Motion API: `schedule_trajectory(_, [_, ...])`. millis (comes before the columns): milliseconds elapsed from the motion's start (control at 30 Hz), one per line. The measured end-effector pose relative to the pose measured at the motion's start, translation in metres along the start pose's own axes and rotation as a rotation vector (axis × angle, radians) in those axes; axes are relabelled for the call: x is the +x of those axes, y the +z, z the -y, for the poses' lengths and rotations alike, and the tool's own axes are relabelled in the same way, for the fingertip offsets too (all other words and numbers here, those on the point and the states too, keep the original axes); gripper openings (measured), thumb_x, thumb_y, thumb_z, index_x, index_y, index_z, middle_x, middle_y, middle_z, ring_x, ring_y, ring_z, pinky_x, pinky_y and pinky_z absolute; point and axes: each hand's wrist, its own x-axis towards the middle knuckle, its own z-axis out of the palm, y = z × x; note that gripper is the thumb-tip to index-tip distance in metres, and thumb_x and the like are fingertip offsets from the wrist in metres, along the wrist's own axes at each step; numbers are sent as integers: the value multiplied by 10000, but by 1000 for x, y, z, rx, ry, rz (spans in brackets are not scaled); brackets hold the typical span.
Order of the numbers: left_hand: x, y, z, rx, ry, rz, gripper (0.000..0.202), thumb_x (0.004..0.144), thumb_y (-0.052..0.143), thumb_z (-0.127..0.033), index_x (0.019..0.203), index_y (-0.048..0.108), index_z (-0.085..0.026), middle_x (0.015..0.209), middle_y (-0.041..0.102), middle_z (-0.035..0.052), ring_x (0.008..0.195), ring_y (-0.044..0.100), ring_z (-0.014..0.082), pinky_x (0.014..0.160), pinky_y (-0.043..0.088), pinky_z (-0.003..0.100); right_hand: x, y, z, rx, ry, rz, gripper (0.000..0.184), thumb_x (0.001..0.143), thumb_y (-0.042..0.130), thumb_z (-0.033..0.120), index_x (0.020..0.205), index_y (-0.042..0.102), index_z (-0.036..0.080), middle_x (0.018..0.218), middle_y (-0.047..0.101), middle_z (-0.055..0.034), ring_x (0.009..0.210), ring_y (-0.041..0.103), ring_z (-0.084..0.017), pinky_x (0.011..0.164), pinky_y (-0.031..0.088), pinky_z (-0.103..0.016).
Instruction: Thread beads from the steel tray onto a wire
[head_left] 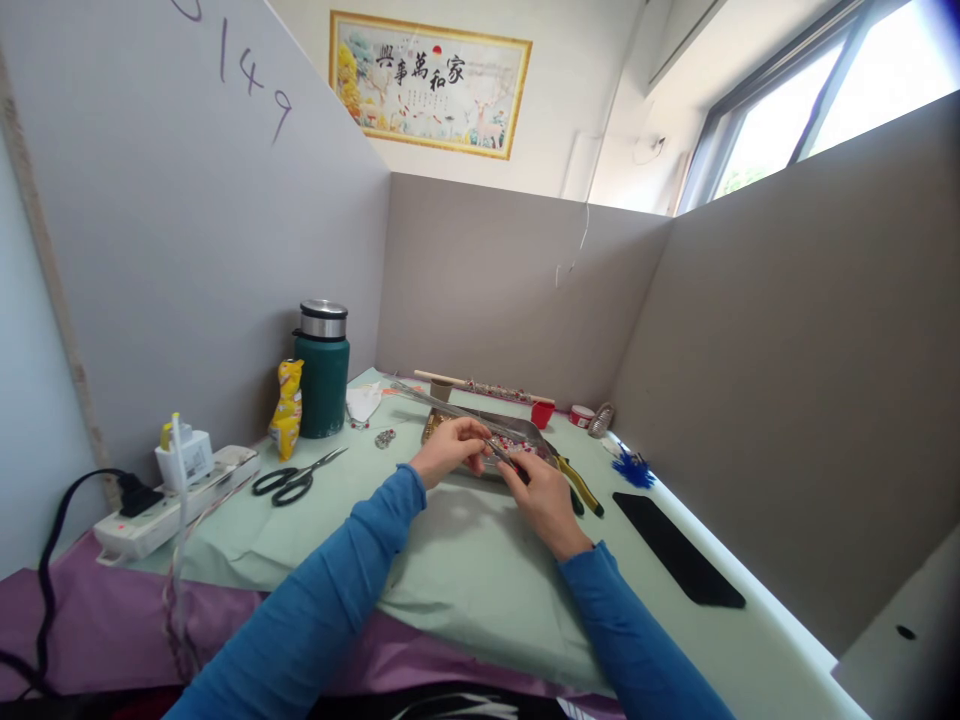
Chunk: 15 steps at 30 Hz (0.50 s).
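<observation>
My left hand is closed in a pinch over the near side of a metal tray. Thin grey wires run from its fingertips toward the back left. My right hand is wrapped round small pliers, whose metal tip points at the left fingertips. The two hands almost meet there, and the tiny piece between them is too small to make out. Red and clear beads lie in the tray, with gold-coloured pieces at its left end. Yellow-and-black handled cutters rest beside the right hand.
Black scissors, a green flask, a yellow packet and a power strip stand or lie at left. At right are a black flat slab, a blue tinsel-like bundle and a red cup. Grey partitions enclose the table.
</observation>
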Motion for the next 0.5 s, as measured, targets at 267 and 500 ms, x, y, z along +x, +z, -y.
schedule_trajectory(267, [-1, 3, -2, -105, -36, -44, 193, 753, 597, -292, 785, 492, -133, 658, 627, 26, 523, 621, 127, 552, 516, 273, 1, 0, 2, -16, -18, -10, 257, 855, 464, 399, 868, 636, 208, 785, 646, -30, 710, 575, -166, 618, 400, -251])
schedule_trajectory(500, [1, 4, -1, -152, -31, -55, 251, 739, 626, -325, 760, 461, -138, 668, 640, 32, 538, 636, 140, 563, 519, 281, 1, 2, 3, -30, -21, -46, 243, 855, 468, 390, 869, 630, 210, 798, 647, -24, 714, 578, -158, 621, 397, -246])
